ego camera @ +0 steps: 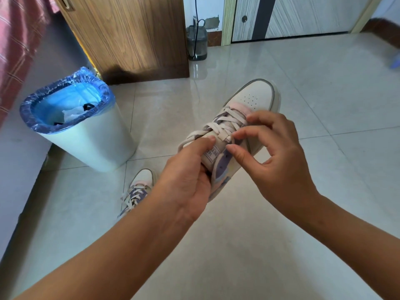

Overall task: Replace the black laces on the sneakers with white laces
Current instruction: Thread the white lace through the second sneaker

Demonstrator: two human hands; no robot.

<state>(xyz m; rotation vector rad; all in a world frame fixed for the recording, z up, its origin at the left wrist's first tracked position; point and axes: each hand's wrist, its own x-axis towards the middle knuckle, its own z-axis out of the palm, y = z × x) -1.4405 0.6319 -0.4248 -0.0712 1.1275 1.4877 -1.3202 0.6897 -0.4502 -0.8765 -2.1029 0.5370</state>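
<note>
Holding the cream, lilac and pink low-top sneaker (249, 118) up in the air above the pale glossy tiled floor (303, 83), the person works near the top of its lacing. The left hand (186, 178) grips the shoe from the heel side, its thumb pressing on the tongue with the printed label. The right hand (279, 156) is at the shoe's upper eyelets; its thumb and forefinger come close together at the flat white lace (223, 124), but I cannot tell if they really pinch it. The other fingers are loosely spread.

I judge the shoe light and rather stiff at the sole, so the hold around the heel is a good place. The lace looks soft and limp; it is best taken at its hard tip to pass through an eyelet.

Left of the held sneaker and lower, the second matching sneaker (138, 191) lies on the floor, with pale laces already in it. Farther left of the sneaker stands a white plastic bin with blue liner (86, 135), something black inside.
</note>
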